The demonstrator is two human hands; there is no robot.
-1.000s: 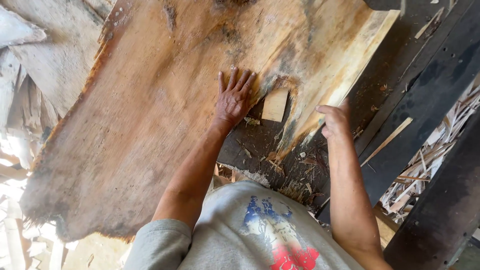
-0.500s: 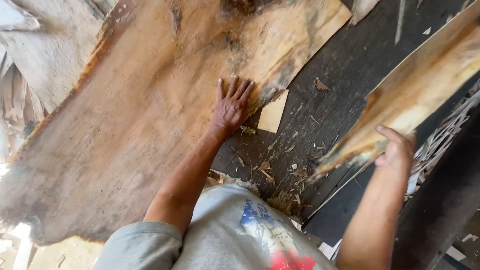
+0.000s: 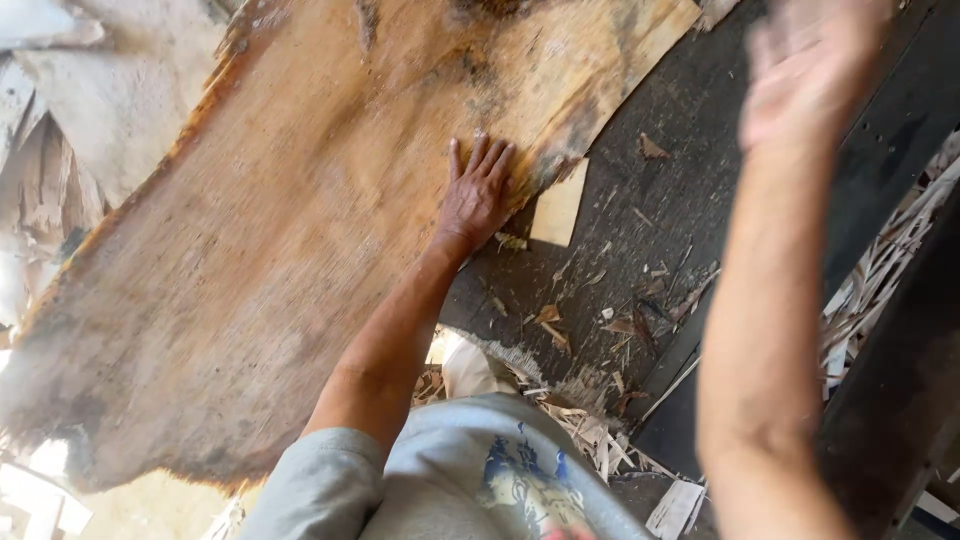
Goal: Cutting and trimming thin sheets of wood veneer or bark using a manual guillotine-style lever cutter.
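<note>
Wood fills the left and middle of the view: a wide, thin sheet of veneer (image 3: 280,260) with ragged, darker edges lies tilted across a dark work surface (image 3: 640,240), its far right corner reaching toward the top. Pale scraps of wood (image 3: 60,130) lie at the far left, beyond the sheet's edge. The left hand (image 3: 476,195) rests flat on the sheet near its right edge, fingers spread and straight, pressing on it rather than gripping. Just right of that hand a small pale rectangle of veneer (image 3: 560,203) lies on the dark surface, touching or nearly touching the sheet's edge. Chips and splinters (image 3: 600,320) are scattered on the surface nearer the person's grey shirt (image 3: 450,480). At the right the right hand (image 3: 810,70) is raised and blurred; it seems open with nothing in it. Thin pale strips (image 3: 880,290) lie at the far right.
</note>
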